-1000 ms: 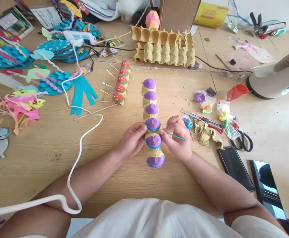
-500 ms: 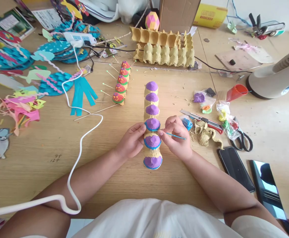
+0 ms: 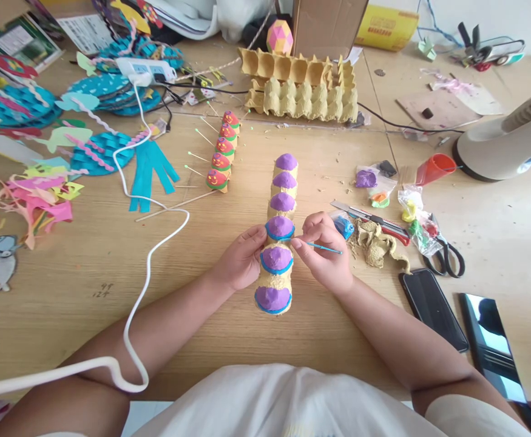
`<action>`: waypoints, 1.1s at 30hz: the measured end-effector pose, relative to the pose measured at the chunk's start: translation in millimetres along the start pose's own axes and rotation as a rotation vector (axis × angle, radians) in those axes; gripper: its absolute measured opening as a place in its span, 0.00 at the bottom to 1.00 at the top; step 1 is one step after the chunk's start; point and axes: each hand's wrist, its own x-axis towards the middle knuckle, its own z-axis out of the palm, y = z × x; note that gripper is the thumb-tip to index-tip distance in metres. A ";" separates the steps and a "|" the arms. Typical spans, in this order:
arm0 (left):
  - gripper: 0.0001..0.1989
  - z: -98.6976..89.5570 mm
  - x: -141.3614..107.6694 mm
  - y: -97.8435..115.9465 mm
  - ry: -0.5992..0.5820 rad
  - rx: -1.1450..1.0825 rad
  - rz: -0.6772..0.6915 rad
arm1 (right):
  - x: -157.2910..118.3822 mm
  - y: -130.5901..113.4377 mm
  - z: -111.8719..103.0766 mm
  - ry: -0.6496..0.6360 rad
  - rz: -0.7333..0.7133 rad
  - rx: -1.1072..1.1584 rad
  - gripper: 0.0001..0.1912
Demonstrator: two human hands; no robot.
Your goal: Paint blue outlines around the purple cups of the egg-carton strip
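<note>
A strip of egg carton (image 3: 280, 281) with several purple-covered humps runs lengthwise in front of me, its far end leaning slightly right. Blue edging lines the lower rims of the three nearest humps. My left hand (image 3: 243, 258) grips the strip's left side by the fourth hump from the far end, thumb and fingers closed on it. On the other side, my right hand (image 3: 323, 250) pinches a thin blue tool or strand (image 3: 324, 247), whose left end meets that hump's blue rim. Whether the strand joins the edging cannot be made out.
Left of the strip stands a row of red and green humps (image 3: 221, 161) with pins. A white cable (image 3: 149, 261) crosses my left forearm. To the right lie blue clay (image 3: 343, 227), a cutter (image 3: 365, 218), scissors (image 3: 447, 258) and a phone (image 3: 433, 309).
The carton strip has turned: its far end has swung right and its near end left. Both hands remain in nearly the same place.
</note>
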 end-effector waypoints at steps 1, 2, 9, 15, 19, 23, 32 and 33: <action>0.15 0.5 -0.2 0.2 -0.009 0.005 -0.001 | -0.3 -0.2 0.8 0.009 0.004 -0.012 0.10; 0.15 1.2 -0.4 0.4 -0.017 0.009 0.001 | -0.6 -0.3 1.4 0.015 0.007 -0.022 0.11; 0.14 4.7 -0.6 0.4 -0.002 0.039 0.043 | -1.6 0.9 0.3 -0.012 0.011 0.012 0.11; 0.13 1.9 0.3 -1.6 0.014 -0.001 0.047 | -1.5 1.5 1.9 0.019 -0.014 -0.014 0.10; 0.12 0.5 1.4 -2.4 0.033 -0.015 0.049 | -1.7 1.4 2.6 0.050 0.006 -0.065 0.13; 0.13 -0.5 2.6 -3.4 0.026 -0.006 0.065 | -2.1 1.5 1.2 0.015 0.008 -0.024 0.12; 0.16 0.6 1.0 -3.7 0.040 -0.018 0.046 | -1.3 2.9 0.2 0.000 0.045 0.018 0.14; 0.16 1.0 0.9 -3.4 0.039 -0.014 0.040 | -1.4 3.2 0.2 -0.002 0.055 0.038 0.14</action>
